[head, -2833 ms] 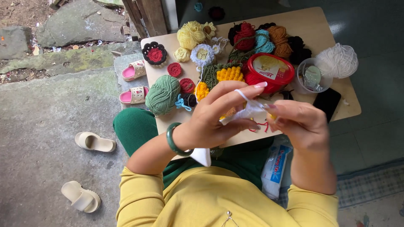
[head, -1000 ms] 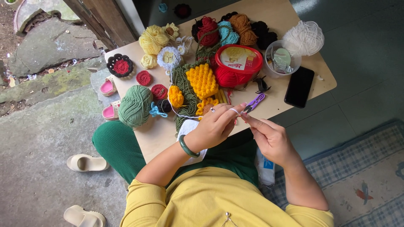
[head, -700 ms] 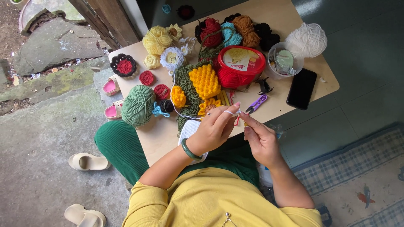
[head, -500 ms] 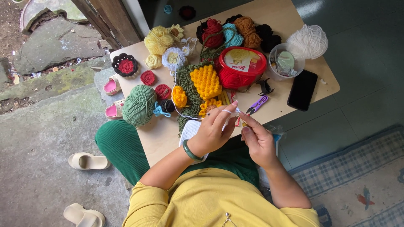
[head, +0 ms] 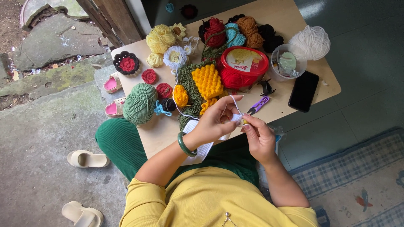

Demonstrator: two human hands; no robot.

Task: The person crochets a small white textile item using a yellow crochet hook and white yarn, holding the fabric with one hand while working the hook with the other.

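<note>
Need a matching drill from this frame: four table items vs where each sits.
Things:
1. black flat phone
2. green yarn ball
3. purple thread snips
4. white yarn ball

Places:
A. far right corner of the wooden table
B. left edge, nearest the green trouser leg
C. right edge, beside the clear cup
D. just beyond the fingertips

Pairs: 1-C, 2-B, 3-D, 4-A

A round red tub (head: pixel 243 67) with a yellow-and-white lid label sat upper centre; a dark-screened black phone (head: pixel 304 91) lay right.

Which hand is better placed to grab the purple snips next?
Probably the right hand: the small purple thread snips lie just beyond its fingertips. The left hand pinches the small white crochet piece and sits farther away.
</note>
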